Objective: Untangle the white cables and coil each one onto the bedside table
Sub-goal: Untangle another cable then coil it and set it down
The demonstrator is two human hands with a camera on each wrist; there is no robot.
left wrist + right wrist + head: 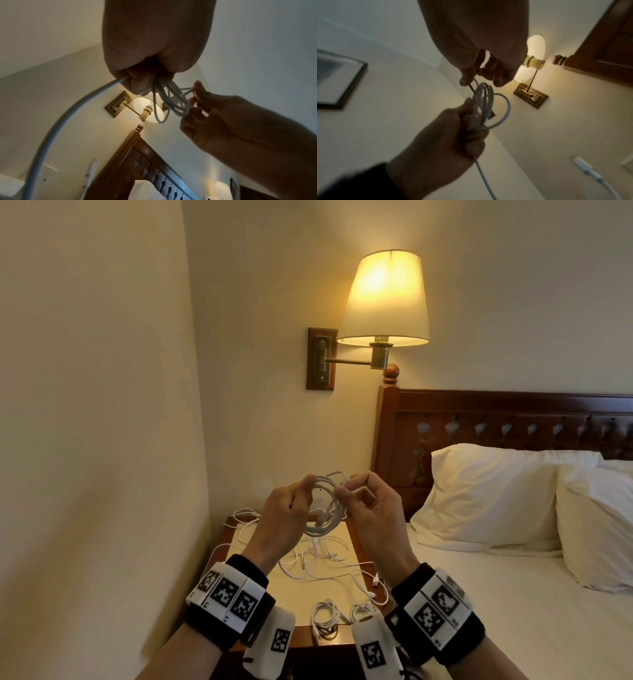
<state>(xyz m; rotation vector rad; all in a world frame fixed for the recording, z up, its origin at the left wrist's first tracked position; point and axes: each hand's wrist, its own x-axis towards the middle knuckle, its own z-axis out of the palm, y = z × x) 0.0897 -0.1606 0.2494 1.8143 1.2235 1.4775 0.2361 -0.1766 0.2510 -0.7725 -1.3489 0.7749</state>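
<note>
Hands together at frame centre: left hand [286,510] grips the coil [323,508], right hand [368,505] pinches, seemingly, its tail; keep loops even, tuck snugly.

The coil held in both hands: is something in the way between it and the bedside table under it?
Partly. The coil hangs above the bedside table, gripped by the left hand and pinched by the right hand. Directly beneath lie loose tangled cables. Two finished coils occupy the near edge.
</note>
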